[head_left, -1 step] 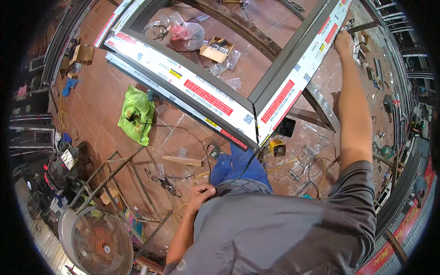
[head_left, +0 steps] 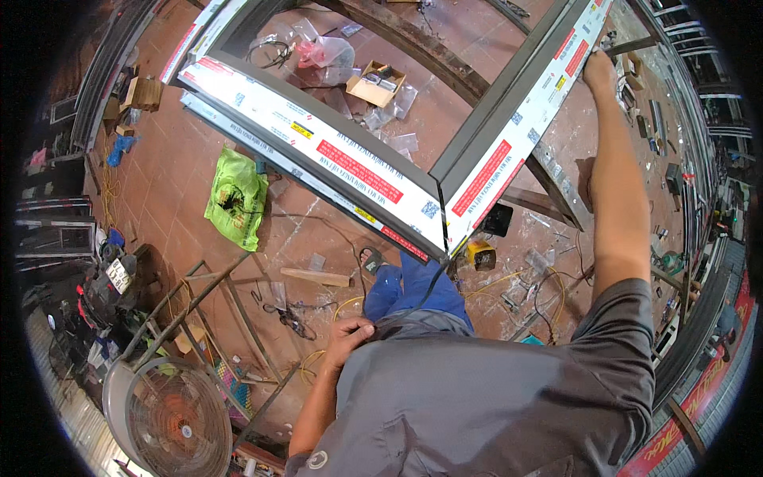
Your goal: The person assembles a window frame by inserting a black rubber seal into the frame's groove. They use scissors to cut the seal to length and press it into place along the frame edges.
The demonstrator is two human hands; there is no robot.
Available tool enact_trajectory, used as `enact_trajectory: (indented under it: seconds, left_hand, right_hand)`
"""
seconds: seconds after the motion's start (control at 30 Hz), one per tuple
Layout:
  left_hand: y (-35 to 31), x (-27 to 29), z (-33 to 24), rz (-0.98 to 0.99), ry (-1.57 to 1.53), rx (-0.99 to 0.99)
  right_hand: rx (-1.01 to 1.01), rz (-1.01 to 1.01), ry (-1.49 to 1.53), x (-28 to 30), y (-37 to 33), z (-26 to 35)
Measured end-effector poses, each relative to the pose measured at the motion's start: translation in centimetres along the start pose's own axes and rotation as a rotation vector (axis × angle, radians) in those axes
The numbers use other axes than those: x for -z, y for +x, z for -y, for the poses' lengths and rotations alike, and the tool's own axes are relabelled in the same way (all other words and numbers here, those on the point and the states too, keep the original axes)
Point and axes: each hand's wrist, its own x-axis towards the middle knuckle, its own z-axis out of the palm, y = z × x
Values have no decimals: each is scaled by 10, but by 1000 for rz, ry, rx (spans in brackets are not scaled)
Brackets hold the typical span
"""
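Note:
A grey window frame (head_left: 373, 147), its outer faces covered in white and red protective film, lies raised in front of me with one mitred corner pointing towards my body. My left hand (head_left: 347, 337) is closed at my waist on a thin black rubber strip (head_left: 430, 288). From there the strip runs up to the frame's near corner. Far out to the right, my right hand (head_left: 602, 75) is closed against the outer edge of the frame's right side. Its fingertips are partly hidden at that edge.
Dark metal supports (head_left: 556, 183) stand under the frame. On the tiled floor lie a green bag (head_left: 237, 199), an open cardboard box (head_left: 376, 84), a wooden strip (head_left: 315, 277), a yellow tool (head_left: 481, 256) and several cables. A fan (head_left: 179, 417) and a metal rack (head_left: 230, 310) stand at lower left.
My right forearm has shifted very slightly to the right, the hand staying at the frame's edge. My left hand and the strip look the same.

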Motion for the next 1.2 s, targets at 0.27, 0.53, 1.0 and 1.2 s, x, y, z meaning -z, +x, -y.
enact_trajectory:
  seconds: [0.27,0.53,1.0,1.2]
  left_hand:
    - [51,-11,-8,-14,0,107]
    - [84,9,14,-74,-16,234]
    - [173,29,106,-154,495,173]
    - [150,53,108,-209,73,309]
  right_hand:
    - [-377,43,644,7,-26,40]
    - [-189,-115,425,-36,22,-2]
    - [-233,-174,901,105,-182,92]
    - [41,554,698,12,-488,106]
